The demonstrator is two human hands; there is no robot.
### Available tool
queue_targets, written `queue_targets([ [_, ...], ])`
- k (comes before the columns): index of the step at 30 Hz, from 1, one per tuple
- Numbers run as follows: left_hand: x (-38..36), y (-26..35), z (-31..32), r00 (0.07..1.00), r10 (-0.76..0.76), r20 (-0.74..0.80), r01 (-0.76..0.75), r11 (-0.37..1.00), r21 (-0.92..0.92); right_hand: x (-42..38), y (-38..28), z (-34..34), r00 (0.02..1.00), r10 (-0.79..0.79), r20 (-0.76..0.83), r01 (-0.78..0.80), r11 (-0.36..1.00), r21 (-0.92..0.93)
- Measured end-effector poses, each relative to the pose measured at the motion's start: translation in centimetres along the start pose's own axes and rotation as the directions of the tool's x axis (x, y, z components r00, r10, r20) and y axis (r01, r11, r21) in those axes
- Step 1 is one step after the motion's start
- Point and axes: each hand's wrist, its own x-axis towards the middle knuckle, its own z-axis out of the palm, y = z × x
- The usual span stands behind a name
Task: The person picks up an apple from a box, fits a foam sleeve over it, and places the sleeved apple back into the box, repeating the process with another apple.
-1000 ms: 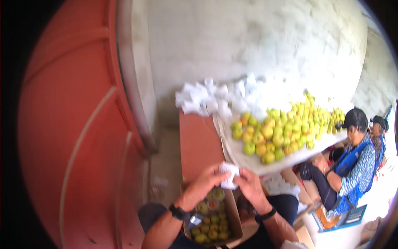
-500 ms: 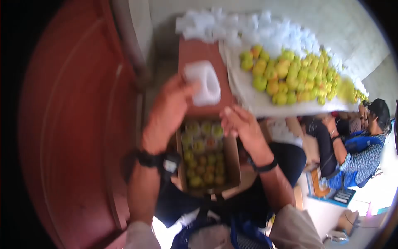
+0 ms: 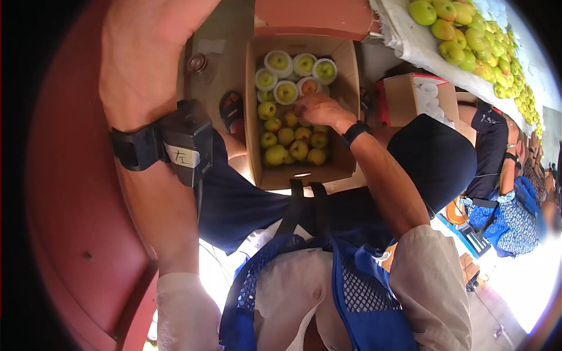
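Note:
My right hand (image 3: 321, 111) is down inside a cardboard box (image 3: 253, 146), its fingers curled among the apples. The fingertips meet a reddish apple (image 3: 290, 119), but what lies under them is hidden. Bare green and red apples (image 3: 299, 150) fill the near part of the box. Toward the far end sit several apples in white foam nets, one of them a green netted apple (image 3: 278, 61). My left hand (image 3: 170, 23) reaches up past the top edge of the view close to the camera; its fingers are cut off.
A cloth-covered table (image 3: 404, 35) with many apples (image 3: 486, 44) stands at upper right. Under it, an open carton (image 3: 418, 99) holds white foam nets. A red panel (image 3: 76, 193) runs along the left. Another person (image 3: 509, 216) sits at far right.
My right hand has gone down into the box. The left hand, which held a white foam net, has risen mostly out of view. The view has tilted down toward the box.

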Motion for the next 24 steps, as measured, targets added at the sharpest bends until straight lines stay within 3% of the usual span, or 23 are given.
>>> queue_targets([
  [4, -0.8, -0.4, -0.4, 1.000, -0.018, -0.019, 0.018, 1.000, -0.010, 0.7, -1.1, 3.9, 0.975, 0.108, 0.192, -0.108, 0.994, -0.010],
  [7, -1.0, -0.2, -0.9, 0.999, -0.027, -0.031, 0.027, 1.000, -0.011, 1.1, -3.2, 6.5, 0.952, 0.019, 0.306, 0.027, 0.989, -0.146],
  [9, -1.1, -0.3, -0.8, 0.999, -0.028, -0.033, 0.028, 1.000, -0.006, 1.3, -3.9, 9.2, 0.951, -0.084, 0.296, 0.133, 0.980, -0.149],
  [13, -1.4, -0.1, -1.1, 0.999, -0.025, -0.034, 0.025, 1.000, -0.016, 0.6, -5.6, 14.0, 0.971, -0.048, 0.233, 0.110, 0.959, -0.262],
  [16, -1.8, 0.2, -1.5, 0.999, -0.019, -0.029, 0.019, 1.000, -0.014, 1.4, -5.0, 17.4, 0.986, -0.139, 0.094, 0.164, 0.914, -0.371],
  [22, -1.9, 0.6, -2.2, 1.000, 0.013, -0.018, -0.014, 1.000, -0.024, -0.3, -5.6, 12.4, 0.982, -0.166, 0.092, 0.182, 0.960, -0.212],
  [24, -1.7, 0.9, -2.2, 0.999, 0.032, -0.004, -0.032, 0.999, -0.024, -1.8, -7.2, 7.7, 0.983, -0.090, 0.162, 0.093, 0.996, -0.011],
])
